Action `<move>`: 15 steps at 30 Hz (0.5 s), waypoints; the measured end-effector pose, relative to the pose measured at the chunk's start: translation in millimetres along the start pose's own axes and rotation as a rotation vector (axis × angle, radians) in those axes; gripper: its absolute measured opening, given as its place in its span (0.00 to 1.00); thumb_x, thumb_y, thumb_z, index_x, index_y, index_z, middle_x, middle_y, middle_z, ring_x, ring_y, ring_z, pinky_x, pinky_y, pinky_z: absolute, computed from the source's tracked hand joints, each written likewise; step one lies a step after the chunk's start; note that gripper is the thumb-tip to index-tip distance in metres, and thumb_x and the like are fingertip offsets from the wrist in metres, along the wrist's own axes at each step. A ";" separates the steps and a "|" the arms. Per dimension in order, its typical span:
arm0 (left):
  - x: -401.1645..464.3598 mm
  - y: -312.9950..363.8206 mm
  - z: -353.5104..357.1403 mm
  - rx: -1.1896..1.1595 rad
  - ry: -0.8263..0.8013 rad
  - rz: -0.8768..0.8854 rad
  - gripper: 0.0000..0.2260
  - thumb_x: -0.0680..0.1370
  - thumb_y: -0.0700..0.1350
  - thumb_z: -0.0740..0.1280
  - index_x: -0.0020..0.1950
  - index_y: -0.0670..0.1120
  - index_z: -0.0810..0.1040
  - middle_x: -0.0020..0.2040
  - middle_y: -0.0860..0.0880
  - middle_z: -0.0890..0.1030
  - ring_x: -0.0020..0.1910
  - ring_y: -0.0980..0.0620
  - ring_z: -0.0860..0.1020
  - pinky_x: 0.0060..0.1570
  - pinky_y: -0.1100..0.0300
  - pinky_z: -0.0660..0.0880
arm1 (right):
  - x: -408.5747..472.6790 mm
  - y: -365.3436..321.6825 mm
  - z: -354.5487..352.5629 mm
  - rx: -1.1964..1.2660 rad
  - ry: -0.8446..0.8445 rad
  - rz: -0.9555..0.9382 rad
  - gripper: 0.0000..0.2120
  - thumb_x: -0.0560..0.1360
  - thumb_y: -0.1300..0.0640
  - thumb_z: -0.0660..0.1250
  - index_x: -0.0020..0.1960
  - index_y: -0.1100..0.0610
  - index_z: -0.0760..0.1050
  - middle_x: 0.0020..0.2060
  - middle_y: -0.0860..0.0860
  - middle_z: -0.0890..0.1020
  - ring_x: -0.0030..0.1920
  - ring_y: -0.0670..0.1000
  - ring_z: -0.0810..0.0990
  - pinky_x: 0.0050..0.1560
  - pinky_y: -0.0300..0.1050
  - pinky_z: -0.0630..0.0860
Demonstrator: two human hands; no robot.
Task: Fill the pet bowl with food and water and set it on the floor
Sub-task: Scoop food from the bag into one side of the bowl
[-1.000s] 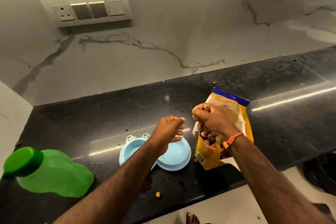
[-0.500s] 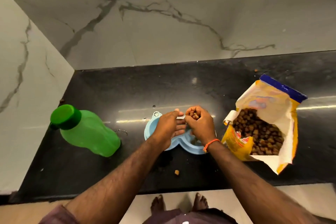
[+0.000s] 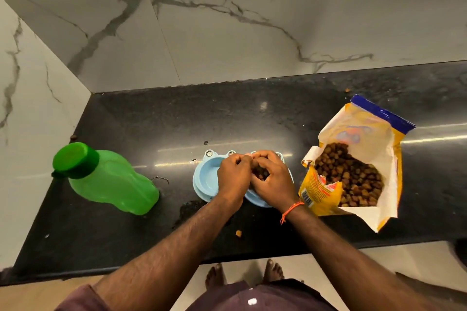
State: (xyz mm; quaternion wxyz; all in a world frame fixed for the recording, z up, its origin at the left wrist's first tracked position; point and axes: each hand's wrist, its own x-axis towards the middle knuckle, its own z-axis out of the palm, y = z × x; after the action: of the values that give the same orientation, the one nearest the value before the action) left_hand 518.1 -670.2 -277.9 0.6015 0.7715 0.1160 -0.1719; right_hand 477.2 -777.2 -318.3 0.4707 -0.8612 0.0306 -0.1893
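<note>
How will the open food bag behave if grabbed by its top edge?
The food bag will probably flop: its thin walls are creased and sagging open. It likely spills easily, lying tilted with kibble near the mouth. It seems bottom-heavy, so the top would fold over.

Left forearm: bare, reaching forward from lower left, wrist straight. Left hand (image 3: 233,177): knuckles up, fingers (image 3: 238,160) curled inward, pressed against the right hand.

Right forearm: bare, reaching forward from lower right; orange thread (image 3: 290,211) tied round the wrist. Right hand (image 3: 274,179): cupped, fingers bent over a clump of brown kibble (image 3: 260,173) held between the two hands (only a little of it shows in the gap).

Bare feet (image 3: 214,276): both visible below, toes pointing forward, set apart on the floor.
</note>
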 end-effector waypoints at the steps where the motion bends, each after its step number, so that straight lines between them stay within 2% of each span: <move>1: -1.3 0.0 0.9 0.018 0.019 0.015 0.08 0.78 0.45 0.67 0.41 0.46 0.83 0.37 0.49 0.85 0.42 0.49 0.84 0.49 0.46 0.82 | -2.3 -0.1 -0.6 -0.009 -0.001 -0.012 0.09 0.70 0.62 0.75 0.50 0.58 0.84 0.54 0.49 0.80 0.57 0.43 0.79 0.55 0.40 0.78; 9: -6.3 -1.4 6.9 0.133 0.104 0.075 0.08 0.78 0.46 0.67 0.45 0.48 0.86 0.39 0.53 0.86 0.41 0.55 0.83 0.48 0.52 0.82 | -10.3 -0.4 -6.5 -0.082 0.012 -0.056 0.10 0.72 0.58 0.73 0.52 0.57 0.86 0.56 0.48 0.82 0.56 0.44 0.80 0.54 0.48 0.80; 13: -6.0 0.2 6.9 0.154 0.139 0.052 0.13 0.79 0.49 0.68 0.38 0.46 0.85 0.33 0.50 0.84 0.36 0.52 0.81 0.43 0.53 0.79 | -10.6 -0.5 -7.8 -0.074 0.036 -0.047 0.10 0.73 0.57 0.73 0.53 0.56 0.85 0.54 0.48 0.84 0.57 0.45 0.81 0.57 0.53 0.78; 15: -5.0 0.9 5.9 0.163 0.152 0.052 0.14 0.79 0.50 0.69 0.36 0.46 0.84 0.31 0.51 0.83 0.34 0.52 0.81 0.41 0.55 0.77 | -11.1 -3.1 -9.0 -0.083 0.048 -0.055 0.09 0.73 0.59 0.73 0.54 0.57 0.85 0.53 0.49 0.85 0.56 0.45 0.82 0.59 0.52 0.78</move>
State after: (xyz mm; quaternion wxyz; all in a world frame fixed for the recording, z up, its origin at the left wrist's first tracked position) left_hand 513.2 -676.0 -276.4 0.5306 0.8314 0.1266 -0.1061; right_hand 463.3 -780.1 -314.7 0.4285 -0.8756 0.0262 -0.2213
